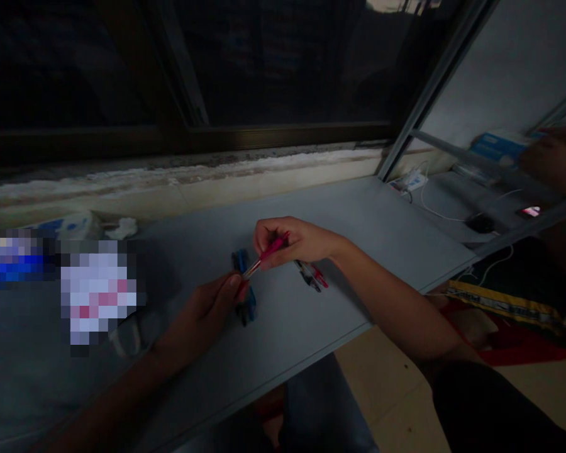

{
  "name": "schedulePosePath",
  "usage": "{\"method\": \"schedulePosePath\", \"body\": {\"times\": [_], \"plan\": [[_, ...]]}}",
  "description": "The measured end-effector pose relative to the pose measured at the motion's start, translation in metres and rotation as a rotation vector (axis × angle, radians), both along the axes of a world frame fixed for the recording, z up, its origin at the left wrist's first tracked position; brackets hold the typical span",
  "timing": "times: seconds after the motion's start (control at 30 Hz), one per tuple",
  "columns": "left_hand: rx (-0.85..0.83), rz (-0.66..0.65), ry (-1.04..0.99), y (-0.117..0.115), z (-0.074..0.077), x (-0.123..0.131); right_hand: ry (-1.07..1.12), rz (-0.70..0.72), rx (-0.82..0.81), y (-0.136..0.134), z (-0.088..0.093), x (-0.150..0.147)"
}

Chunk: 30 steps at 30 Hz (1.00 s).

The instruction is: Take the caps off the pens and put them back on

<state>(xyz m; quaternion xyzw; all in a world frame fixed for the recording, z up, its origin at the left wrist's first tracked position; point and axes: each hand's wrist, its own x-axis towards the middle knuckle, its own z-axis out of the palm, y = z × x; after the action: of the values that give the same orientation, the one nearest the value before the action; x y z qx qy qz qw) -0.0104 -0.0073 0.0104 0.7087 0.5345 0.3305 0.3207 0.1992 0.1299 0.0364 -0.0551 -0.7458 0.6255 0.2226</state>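
Note:
Over the grey table (292, 327), my two hands hold a red pen (270, 250) between them, tilted up to the right. My left hand (214, 301) pinches its lower, red end between thumb and fingers. Closed around its upper red part is my right hand (299, 239), with a clear stretch of barrel showing between the hands. Blue and black pens (251, 307) lie on the table, partly hidden by my left hand. Below my right wrist lie a black pen (308, 277) and a red pen (319, 275), side by side and partly covered.
At left are a blurred white item (99, 289), a blurred blue pack (14, 258) and a white roll (80, 225). A metal post (434, 94) rises at the table's right end. Beyond it are another person's hand (556, 157), a lit phone (531, 211) and cables.

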Motion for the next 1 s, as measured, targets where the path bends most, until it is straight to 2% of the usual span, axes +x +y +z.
{"method": "schedulePosePath", "body": {"times": [0.17, 0.3, 0.47, 0.6, 0.73, 0.87, 1.0], "plan": [[0.056, 0.031, 0.011, 0.006, -0.004, -0.007, -0.008, -0.074, -0.084, 0.002, 0.004, 0.003], [0.115, 0.057, 0.092, 0.006, -0.007, -0.007, -0.178, -0.246, 0.055, 0.003, 0.005, 0.006], [0.145, 0.102, 0.146, 0.007, -0.011, -0.007, -0.059, -0.209, 0.073, 0.007, 0.005, 0.008], [0.146, 0.115, 0.144, 0.007, -0.011, -0.008, -0.151, -0.3, 0.114, 0.009, 0.003, 0.008], [0.12, 0.137, 0.134, 0.006, -0.008, -0.005, -0.058, -0.258, 0.067, 0.01, -0.001, 0.007], [0.113, 0.156, 0.117, 0.006, -0.007, -0.003, -0.06, -0.35, 0.057, 0.01, -0.003, 0.004], [0.083, 0.139, 0.094, 0.007, -0.008, -0.004, -0.006, -0.345, -0.019, 0.011, -0.003, 0.002]]}}
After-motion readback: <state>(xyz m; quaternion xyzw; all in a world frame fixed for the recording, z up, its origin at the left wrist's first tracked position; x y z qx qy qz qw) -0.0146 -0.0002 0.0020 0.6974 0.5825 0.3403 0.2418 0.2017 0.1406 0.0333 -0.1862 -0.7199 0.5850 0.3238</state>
